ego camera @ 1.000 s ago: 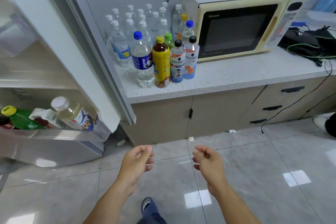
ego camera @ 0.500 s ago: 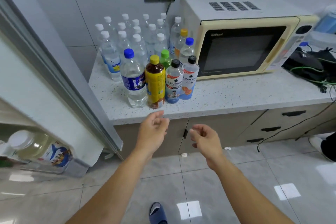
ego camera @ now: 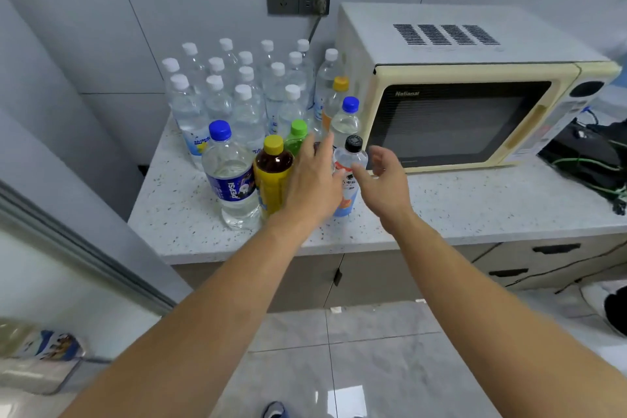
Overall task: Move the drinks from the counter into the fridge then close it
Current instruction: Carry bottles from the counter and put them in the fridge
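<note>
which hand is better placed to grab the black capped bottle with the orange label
Right, probably. The right hand is open with thumb and fingers either side of the black-capped bottle, beside the microwave. The left hand reaches in front of the neighbouring bottle, next to the yellow-capped bottle.

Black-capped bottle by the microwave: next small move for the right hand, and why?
Probably close the right hand round the black-capped bottle. The hand is open, fingers spread beside the bottle in the front row, not yet gripping. The left hand, also open, covers the bottle next to it.
</note>
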A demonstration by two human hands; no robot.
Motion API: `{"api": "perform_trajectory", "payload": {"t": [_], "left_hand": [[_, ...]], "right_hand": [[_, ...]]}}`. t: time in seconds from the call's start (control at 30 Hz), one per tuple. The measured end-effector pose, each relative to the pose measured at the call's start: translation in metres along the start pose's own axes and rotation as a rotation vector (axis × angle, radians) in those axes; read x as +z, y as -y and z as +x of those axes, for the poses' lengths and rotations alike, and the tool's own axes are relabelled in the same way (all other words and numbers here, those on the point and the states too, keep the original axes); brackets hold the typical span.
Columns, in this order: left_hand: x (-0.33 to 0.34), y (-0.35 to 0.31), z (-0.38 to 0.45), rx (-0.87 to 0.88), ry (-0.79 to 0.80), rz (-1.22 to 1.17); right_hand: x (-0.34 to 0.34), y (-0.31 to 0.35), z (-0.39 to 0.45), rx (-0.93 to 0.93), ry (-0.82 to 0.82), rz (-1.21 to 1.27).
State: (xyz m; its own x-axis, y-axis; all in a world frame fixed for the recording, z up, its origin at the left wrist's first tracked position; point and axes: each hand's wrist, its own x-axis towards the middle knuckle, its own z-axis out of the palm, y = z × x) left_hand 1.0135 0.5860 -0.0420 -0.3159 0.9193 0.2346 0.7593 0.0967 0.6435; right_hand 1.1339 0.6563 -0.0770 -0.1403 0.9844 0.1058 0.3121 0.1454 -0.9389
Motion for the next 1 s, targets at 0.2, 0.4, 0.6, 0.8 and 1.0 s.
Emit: {"api": "perform_trajectory", "payload": {"t": [0.2,0.4,0.6,0.8,1.0], "left_hand": [[0.008,0.004,0.027,-0.036,0.019,0.182],[0.017,0.005,0.030,-0.097,0.009,0.290],[0.023,-0.009,0.023,-0.107,-0.039,0.314],[0.046,-0.028,0.000,0.029,-0.053,0.233],[0.069,-0.017,-0.006,-0.012,-0.131,-0.087]], "right_hand": [[0.001,0.005,0.038,-0.021,0.155,-0.060],[0.000,0.004,0.055,-0.073,0.266,-0.087],[-0.030,-0.010,0.048,-0.099,0.289,-0.067],[-0.064,-0.024,0.044,-0.236,0.239,-0.067],[-0.077,-0.041,0.042,-0.169,0.253,-0.054]]}}
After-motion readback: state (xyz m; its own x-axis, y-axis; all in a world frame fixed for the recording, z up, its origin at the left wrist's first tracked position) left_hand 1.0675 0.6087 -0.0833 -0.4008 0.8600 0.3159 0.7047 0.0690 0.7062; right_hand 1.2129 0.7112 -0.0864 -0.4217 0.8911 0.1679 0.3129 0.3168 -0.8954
